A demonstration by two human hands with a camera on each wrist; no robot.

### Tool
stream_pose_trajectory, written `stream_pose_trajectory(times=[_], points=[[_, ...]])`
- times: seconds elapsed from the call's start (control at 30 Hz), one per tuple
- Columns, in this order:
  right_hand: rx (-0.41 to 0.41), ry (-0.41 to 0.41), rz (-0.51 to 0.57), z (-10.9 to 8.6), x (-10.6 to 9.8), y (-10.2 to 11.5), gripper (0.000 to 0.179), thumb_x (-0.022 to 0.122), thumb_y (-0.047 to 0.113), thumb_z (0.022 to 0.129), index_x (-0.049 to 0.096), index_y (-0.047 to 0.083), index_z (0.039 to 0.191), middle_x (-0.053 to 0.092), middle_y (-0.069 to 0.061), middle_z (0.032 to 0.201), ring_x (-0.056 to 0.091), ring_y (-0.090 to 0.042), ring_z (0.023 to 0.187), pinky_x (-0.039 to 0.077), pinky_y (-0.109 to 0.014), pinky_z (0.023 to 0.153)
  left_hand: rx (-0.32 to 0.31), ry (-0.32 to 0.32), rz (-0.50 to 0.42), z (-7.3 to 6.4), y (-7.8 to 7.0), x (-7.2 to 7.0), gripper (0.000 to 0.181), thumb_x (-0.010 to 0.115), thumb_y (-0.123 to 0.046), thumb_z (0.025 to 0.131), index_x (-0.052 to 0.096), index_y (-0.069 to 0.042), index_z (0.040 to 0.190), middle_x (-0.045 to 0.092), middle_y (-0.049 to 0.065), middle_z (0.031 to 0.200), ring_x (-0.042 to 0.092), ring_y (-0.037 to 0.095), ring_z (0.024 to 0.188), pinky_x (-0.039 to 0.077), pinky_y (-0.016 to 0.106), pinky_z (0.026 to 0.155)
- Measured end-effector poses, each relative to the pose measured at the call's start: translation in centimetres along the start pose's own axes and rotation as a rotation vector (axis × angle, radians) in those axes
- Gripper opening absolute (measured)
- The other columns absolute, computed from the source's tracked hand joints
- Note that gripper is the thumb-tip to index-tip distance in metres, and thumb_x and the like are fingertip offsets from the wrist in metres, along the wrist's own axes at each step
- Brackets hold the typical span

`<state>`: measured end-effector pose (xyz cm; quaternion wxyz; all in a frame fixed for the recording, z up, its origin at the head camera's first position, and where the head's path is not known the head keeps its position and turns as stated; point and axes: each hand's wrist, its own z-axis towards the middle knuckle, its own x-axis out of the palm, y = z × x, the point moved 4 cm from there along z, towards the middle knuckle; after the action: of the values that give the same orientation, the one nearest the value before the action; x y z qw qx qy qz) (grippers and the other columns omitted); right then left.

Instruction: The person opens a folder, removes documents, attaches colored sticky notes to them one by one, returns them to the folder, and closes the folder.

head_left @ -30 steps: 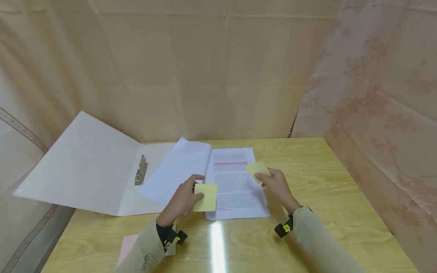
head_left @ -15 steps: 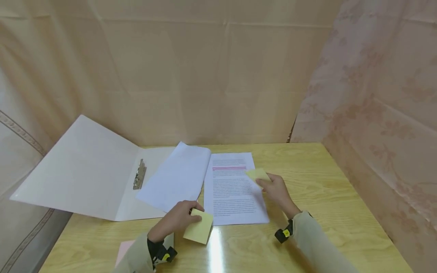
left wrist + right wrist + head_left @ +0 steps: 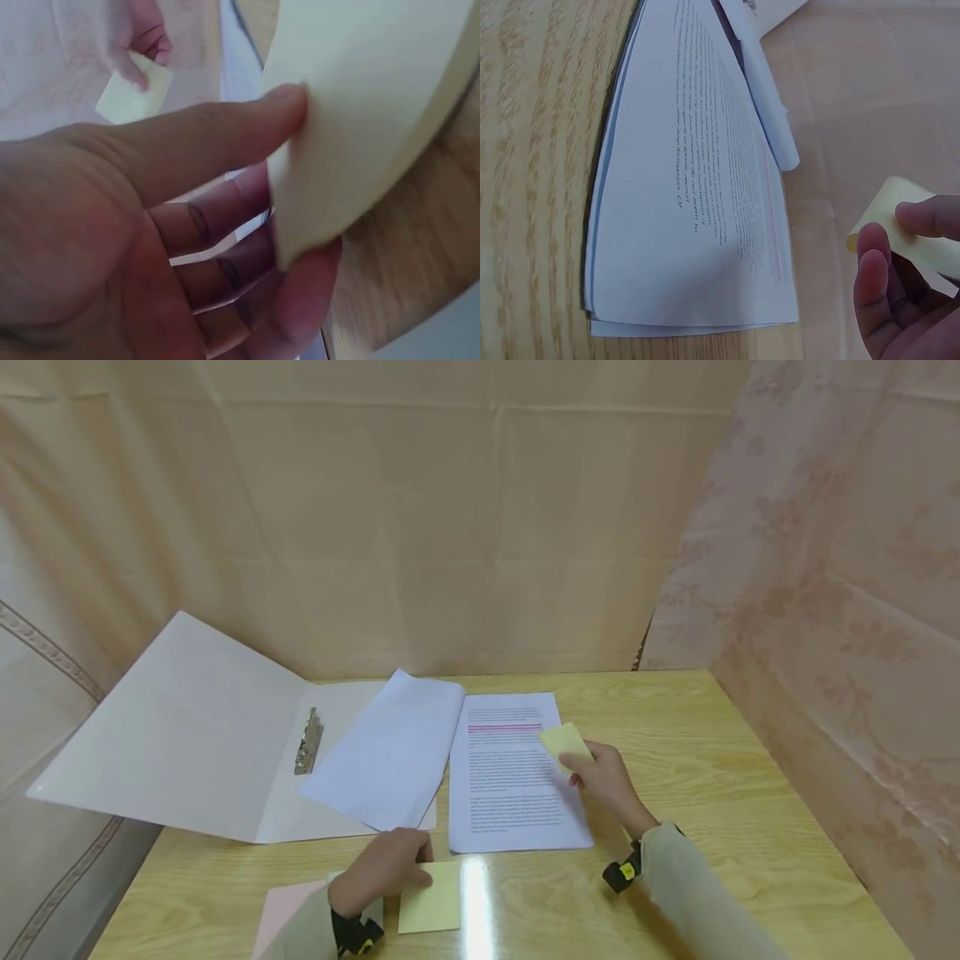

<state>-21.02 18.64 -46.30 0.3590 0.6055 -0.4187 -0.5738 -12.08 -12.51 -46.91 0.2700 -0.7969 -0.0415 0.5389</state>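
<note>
My left hand grips a pad of yellow sticky notes low over the near part of the table; the left wrist view shows the thumb across the pad's face and fingers beneath. Whether the pad touches the wood I cannot tell. Between thumb and fingers, my right hand pinches one yellow sticky note, which overlaps the right edge of a printed page. Pink highlighting runs across a line near the top of that page. The sheets turned over lie to its left, above the open binder.
A white binder stands open at the left, its cover raised and its metal clip bare. Pink paper and a pale green piece lie partly under my left arm. Curtains hang behind the table.
My left hand has moved from the page's left edge down toward me with the pad, which tilted and then levelled. The right hand stays by the page, its note turned slightly.
</note>
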Motion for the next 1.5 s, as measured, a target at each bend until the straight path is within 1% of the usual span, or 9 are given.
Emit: stream_pose_trajectory(times=[0.17, 0.3, 0.5, 0.7, 0.83, 1.07, 1.27, 1.4, 1.5], points=[[-0.041, 0.000, -0.033, 0.0, 0.1, 0.2, 0.024, 0.063, 0.010, 0.092, 0.067, -0.007, 0.107, 0.065, -0.014, 0.073, 0.058, -0.019, 0.062, 0.044, -0.024, 0.053, 0.004, -0.046, 0.062, -0.6, 0.1, -0.3, 0.023, 0.082, -0.014, 0.073, 0.059, -0.013, 0.075, 0.052, -0.006, 0.071, 0.043, 0.010, 0.065, 0.036, 0.026, 0.059], [-0.050, 0.001, -0.021, 0.0, 0.1, 0.0, 0.023, 0.061, 0.012, 0.094, 0.068, -0.006, 0.105, 0.064, -0.009, 0.068, 0.059, -0.021, 0.061, 0.045, -0.025, 0.052, 0.039, -0.074, 0.082, -1.1, 0.3, -0.5, 0.023, 0.083, -0.013, 0.071, 0.060, -0.012, 0.076, 0.052, -0.006, 0.071, 0.043, 0.010, 0.065, 0.036, 0.026, 0.059], [-0.041, 0.014, -0.005, 0.0, 0.1, 0.0, 0.027, 0.059, 0.016, 0.095, 0.068, -0.005, 0.110, 0.069, -0.012, 0.073, 0.062, -0.021, 0.063, 0.048, -0.026, 0.055, 0.059, -0.078, 0.113, -1.5, 0.8, -0.5, 0.026, 0.084, -0.013, 0.069, 0.059, -0.013, 0.076, 0.053, -0.005, 0.071, 0.044, 0.009, 0.065, 0.037, 0.026, 0.059], [-0.077, 0.011, -0.020, 0.2, 0.1, 0.3, 0.023, 0.060, 0.013, 0.095, 0.068, -0.006, 0.107, 0.068, -0.013, 0.077, 0.060, -0.017, 0.064, 0.052, -0.030, 0.060, 0.028, -0.073, 0.120, -1.9, 1.1, -1.0, 0.028, 0.084, -0.008, 0.066, 0.057, -0.012, 0.074, 0.053, -0.004, 0.070, 0.044, 0.013, 0.065, 0.038, 0.029, 0.060], [-0.093, 0.012, -0.016, 0.1, 0.0, 0.5, 0.024, 0.060, 0.013, 0.095, 0.068, -0.005, 0.107, 0.068, -0.015, 0.079, 0.061, -0.019, 0.067, 0.052, -0.031, 0.062, 0.024, -0.065, 0.126, -2.0, 1.0, -1.4, 0.025, 0.081, -0.008, 0.069, 0.057, -0.013, 0.073, 0.053, -0.005, 0.069, 0.044, 0.012, 0.064, 0.038, 0.028, 0.060], [-0.111, 0.012, -0.003, -0.1, 0.1, 0.7, 0.023, 0.061, 0.013, 0.095, 0.070, -0.006, 0.104, 0.067, -0.022, 0.087, 0.063, -0.020, 0.071, 0.051, -0.025, 0.062, 0.032, -0.126, 0.052, -0.7, -0.5, -3.1, 0.014, 0.071, -0.017, 0.086, 0.063, -0.013, 0.075, 0.057, -0.005, 0.069, 0.047, 0.010, 0.062, 0.039, 0.025, 0.057], [-0.198, 0.028, -0.047, -0.4, 0.8, 1.4, 0.022, 0.063, 0.013, 0.094, 0.071, -0.007, 0.097, 0.065, -0.018, 0.086, 0.064, -0.028, 0.071, 0.051, -0.023, 0.060, 0.032, -0.185, -0.043, 0.9, -1.8, -4.3, 0.012, 0.066, -0.019, 0.092, 0.068, -0.012, 0.082, 0.063, -0.005, 0.074, 0.050, 0.009, 0.064, 0.042, 0.025, 0.060], [-0.242, 0.039, -0.080, -0.7, 1.1, 1.9, 0.021, 0.063, 0.014, 0.094, 0.072, -0.002, 0.103, 0.065, -0.014, 0.091, 0.065, -0.036, 0.077, 0.050, -0.023, 0.060, 0.037, -0.212, -0.115, 1.9, -2.5, -4.7, 0.012, 0.063, -0.019, 0.094, 0.070, -0.011, 0.087, 0.063, -0.005, 0.075, 0.050, 0.009, 0.064, 0.041, 0.023, 0.058], [-0.261, 0.041, -0.098, -0.9, 1.3, 2.2, 0.022, 0.062, 0.013, 0.094, 0.072, 0.000, 0.108, 0.065, -0.014, 0.096, 0.066, -0.031, 0.076, 0.050, -0.022, 0.059, 0.048, -0.253, -0.169, 2.6, -3.0, -5.0, 0.012, 0.062, -0.017, 0.094, 0.071, -0.011, 0.090, 0.065, -0.004, 0.078, 0.051, 0.010, 0.066, 0.042, 0.023, 0.058]])
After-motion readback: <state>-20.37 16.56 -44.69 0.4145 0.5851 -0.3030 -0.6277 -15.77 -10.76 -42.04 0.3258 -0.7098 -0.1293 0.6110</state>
